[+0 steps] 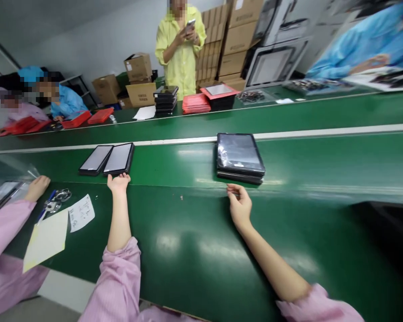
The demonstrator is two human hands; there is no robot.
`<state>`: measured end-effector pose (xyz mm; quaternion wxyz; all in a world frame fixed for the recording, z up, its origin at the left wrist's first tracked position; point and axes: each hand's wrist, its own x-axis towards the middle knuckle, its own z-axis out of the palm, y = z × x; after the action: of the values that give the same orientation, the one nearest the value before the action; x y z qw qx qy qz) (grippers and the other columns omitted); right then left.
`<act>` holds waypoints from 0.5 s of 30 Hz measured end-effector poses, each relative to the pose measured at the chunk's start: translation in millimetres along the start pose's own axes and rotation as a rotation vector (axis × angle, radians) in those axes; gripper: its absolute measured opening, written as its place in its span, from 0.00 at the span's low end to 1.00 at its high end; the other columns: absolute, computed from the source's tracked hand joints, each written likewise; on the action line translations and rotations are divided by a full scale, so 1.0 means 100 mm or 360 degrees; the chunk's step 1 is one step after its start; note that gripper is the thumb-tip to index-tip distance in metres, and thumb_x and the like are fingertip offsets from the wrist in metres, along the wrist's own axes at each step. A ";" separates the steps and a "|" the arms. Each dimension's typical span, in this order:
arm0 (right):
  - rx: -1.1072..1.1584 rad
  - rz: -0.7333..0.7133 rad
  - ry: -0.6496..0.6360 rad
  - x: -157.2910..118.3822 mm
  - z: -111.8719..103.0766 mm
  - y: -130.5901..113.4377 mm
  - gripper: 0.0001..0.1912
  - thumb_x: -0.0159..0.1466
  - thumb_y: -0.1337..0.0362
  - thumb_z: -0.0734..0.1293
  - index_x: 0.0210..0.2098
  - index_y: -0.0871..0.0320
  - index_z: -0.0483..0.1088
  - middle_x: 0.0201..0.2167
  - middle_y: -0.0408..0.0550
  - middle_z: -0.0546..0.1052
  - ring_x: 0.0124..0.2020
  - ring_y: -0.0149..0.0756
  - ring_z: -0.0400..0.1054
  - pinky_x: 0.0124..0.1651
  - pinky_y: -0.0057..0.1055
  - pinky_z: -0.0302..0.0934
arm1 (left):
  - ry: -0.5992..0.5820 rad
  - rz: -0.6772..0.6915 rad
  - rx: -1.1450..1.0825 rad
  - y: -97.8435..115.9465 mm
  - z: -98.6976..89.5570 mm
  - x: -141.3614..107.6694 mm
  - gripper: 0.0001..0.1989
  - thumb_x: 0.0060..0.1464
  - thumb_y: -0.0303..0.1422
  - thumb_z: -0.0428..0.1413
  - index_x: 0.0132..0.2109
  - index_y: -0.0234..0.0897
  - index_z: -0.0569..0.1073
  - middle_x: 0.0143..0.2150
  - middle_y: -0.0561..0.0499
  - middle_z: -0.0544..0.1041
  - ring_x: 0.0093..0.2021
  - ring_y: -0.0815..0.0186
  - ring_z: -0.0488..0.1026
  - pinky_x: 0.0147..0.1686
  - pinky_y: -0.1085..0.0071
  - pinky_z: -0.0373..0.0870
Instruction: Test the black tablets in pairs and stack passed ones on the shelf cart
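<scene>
My left hand (119,183) is palm up, thumb apart from the fingers, with its fingertips at the near edge of a black-framed tablet (118,158) with a pale screen. Left of that one lies another such tablet (96,158), the two partly side by side on the green belt. My right hand (239,205) is loosely curled just in front of a stack of tablets (240,154) whose top screen is dark and glossy. A small gap shows between those fingers and the stack, and nothing is visible in them.
A neighbour's hand (37,188) is at the left, near clear film. Close by are a handwritten slip (82,213), a yellowish sheet (47,239) and a blue pen. Across the belt stand black tablet stacks (165,100), red trays (195,103) and people. A dark object (389,228) sits right.
</scene>
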<state>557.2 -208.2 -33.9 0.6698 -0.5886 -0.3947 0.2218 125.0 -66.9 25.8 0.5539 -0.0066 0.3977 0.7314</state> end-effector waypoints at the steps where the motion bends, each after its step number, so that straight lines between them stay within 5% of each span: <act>1: -0.0003 0.0003 0.0003 0.00 0.00 0.00 0.13 0.55 0.59 0.65 0.38 0.56 0.72 0.34 0.49 0.74 0.36 0.41 0.67 0.43 0.39 0.62 | -0.0014 -0.0031 -0.0020 0.01 0.00 0.02 0.20 0.66 0.49 0.34 0.42 0.39 0.60 0.40 0.50 0.61 0.39 0.65 0.67 0.34 0.68 0.69; 9: -0.0012 0.0023 -0.0053 0.02 0.02 0.01 0.13 0.54 0.58 0.66 0.35 0.57 0.73 0.32 0.48 0.75 0.35 0.41 0.68 0.45 0.41 0.63 | 0.0044 -0.0243 -0.0018 -0.05 0.22 -0.03 0.10 0.66 0.40 0.42 0.39 0.39 0.60 0.39 0.50 0.61 0.36 0.66 0.65 0.36 0.69 0.66; 15: 0.0064 0.0084 -0.0064 0.01 0.01 -0.04 0.13 0.53 0.56 0.68 0.36 0.56 0.73 0.32 0.47 0.75 0.36 0.41 0.68 0.51 0.45 0.62 | 0.0022 -0.0432 0.0004 -0.81 0.55 -0.43 0.11 0.61 0.23 0.40 0.41 0.40 0.64 0.38 0.48 0.67 0.38 0.65 0.70 0.37 0.69 0.71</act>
<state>556.3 -207.7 -29.6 0.6674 -0.5806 -0.3878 0.2591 231.1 -63.9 36.3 0.6450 -0.0647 0.3980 0.6492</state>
